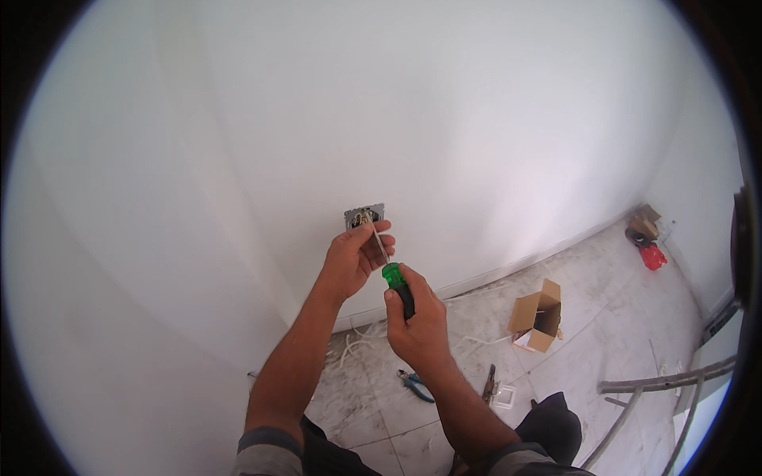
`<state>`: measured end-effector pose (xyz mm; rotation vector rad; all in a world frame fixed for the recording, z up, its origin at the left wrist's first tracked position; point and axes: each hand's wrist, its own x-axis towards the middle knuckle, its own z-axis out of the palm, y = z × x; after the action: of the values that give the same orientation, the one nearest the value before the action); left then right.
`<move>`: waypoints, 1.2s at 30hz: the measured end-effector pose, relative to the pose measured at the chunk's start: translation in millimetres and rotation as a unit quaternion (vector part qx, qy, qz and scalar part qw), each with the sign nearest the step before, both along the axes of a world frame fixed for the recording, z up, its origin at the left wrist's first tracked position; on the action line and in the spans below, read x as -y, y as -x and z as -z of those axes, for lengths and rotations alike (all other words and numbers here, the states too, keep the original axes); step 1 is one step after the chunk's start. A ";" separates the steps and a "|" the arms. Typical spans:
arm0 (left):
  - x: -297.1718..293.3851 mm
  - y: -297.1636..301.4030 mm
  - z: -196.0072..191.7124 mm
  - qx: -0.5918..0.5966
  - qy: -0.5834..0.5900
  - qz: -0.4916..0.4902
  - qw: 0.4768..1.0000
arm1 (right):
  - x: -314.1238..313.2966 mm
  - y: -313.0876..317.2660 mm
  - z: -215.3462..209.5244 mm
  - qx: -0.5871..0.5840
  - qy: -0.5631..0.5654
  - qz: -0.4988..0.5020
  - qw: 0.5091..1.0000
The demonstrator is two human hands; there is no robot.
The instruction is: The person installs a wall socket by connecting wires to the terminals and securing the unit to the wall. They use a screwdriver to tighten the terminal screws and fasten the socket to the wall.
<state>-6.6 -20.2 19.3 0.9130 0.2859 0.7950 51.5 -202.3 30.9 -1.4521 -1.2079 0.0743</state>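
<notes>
A socket mechanism [365, 214] with a grey metal frame sits in the white wall, its lower part covered by my left hand. My right hand [422, 325] is wrapped around the green and black handle of a screwdriver [390, 276]. The shaft slants up and left to the middle of the socket; its very tip is hard to make out. Just below the frame, my left hand [355, 255] guides the shaft between thumb and fingers, the other fingers loosely curled.
On the marble-look floor are blue-handled pliers [416, 386], an open cardboard box [536, 317], a white square frame [503, 396] and white cable pieces [355, 343]. A red bag [653, 256] lies in the far right corner. Curved metal bars [667, 382] stand at lower right.
</notes>
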 end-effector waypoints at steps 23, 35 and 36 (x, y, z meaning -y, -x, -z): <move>7.3 3.2 4.6 -0.083 -0.043 -0.006 0.996 | -4.7 -12.7 51.5 -0.150 -0.033 -0.033 0.988; 1.3 -9.0 23.5 -0.080 -0.052 -0.003 0.995 | -3.3 -8.9 61.3 -0.137 -0.038 0.019 0.990; 1.6 -9.8 21.8 -0.087 -0.059 -0.003 0.994 | -4.6 -9.5 61.3 -0.139 -0.040 0.017 0.989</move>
<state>3.2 -21.7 -2.5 1.0964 0.3974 0.7444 61.0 -197.6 -30.5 -1.3414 -0.9475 0.1971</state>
